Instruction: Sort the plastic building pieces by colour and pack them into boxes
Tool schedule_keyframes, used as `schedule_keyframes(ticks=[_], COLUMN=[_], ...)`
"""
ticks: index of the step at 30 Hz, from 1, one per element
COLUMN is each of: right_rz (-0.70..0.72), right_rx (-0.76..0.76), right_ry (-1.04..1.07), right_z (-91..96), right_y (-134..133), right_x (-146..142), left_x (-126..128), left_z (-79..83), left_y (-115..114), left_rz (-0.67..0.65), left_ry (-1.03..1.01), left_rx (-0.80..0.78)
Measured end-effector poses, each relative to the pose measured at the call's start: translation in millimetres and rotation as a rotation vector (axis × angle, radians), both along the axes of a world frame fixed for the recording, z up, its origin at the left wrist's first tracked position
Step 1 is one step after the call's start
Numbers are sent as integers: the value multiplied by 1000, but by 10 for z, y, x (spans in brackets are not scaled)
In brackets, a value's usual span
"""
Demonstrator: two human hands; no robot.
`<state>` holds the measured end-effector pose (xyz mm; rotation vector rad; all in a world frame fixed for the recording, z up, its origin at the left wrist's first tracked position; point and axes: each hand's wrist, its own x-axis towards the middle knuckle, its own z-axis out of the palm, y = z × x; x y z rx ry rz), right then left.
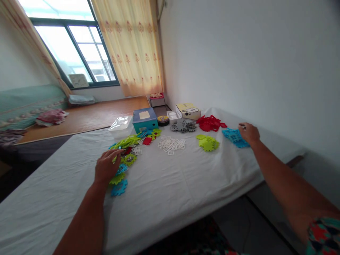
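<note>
Two bare hands, well apart, over a white tablecloth with toothed plastic pieces in colour groups. Left hand at the mixed pile, palm down, fingers bent; cannot tell about a grip, fingertips partly hidden among the pieces. Right hand over the blue pieces, fingers curled toward the thumb; too small to tell about anything pinched there. Red pieces just beside the blue, then lime pieces, grey pieces, and white squares in a loose scatter mid-table.

Likely trouble: snagging in the mixed pile, from overlapped teeth and openwork; neighbours dragged along by one hasty pull. Also a chance of knocking the nearest blue piece, just beside the left forearm. Risk of blended blue and red from a careless drop between. Possible bunching of wrinkled cloth at right, under a sliding palm.

Edges: wall close beyond the right hand, near table edge under the right forearm. Boxed in at the back by blue box and yellow box. Best open room: bare cloth between the hands, plus a broad stretch left of the left forearm
</note>
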<state>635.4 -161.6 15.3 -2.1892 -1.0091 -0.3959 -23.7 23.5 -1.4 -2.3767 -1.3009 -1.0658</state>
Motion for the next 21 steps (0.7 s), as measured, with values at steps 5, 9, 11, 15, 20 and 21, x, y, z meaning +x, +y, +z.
schedule_keyframes(ticks=[5,9,11,15,20,21], right_rz=[377,915,1140,1359,1361,1366], right_rx=[97,-15,-55,-87,-99,-104], right_ry=[-104,-98,-152,-315,-262,-225], right_z=[297,372,317,51,-337,-392], right_y=[371,614,672,778,884,895], right_x=[-1000,-2238,-2797,-3525,-3648,-3613], left_x=[-286,-432,-459,-454,-481,-497], left_z=[-2,-64,-110,-136,69,118], left_y=[96,96,93,67,-45,-74], left_rz=[265,398,445,466,321,248], left_ry=[-99,-116,-108,-83,-36,-26], left_rx=[-83,-256,-348,-486,-509,-543])
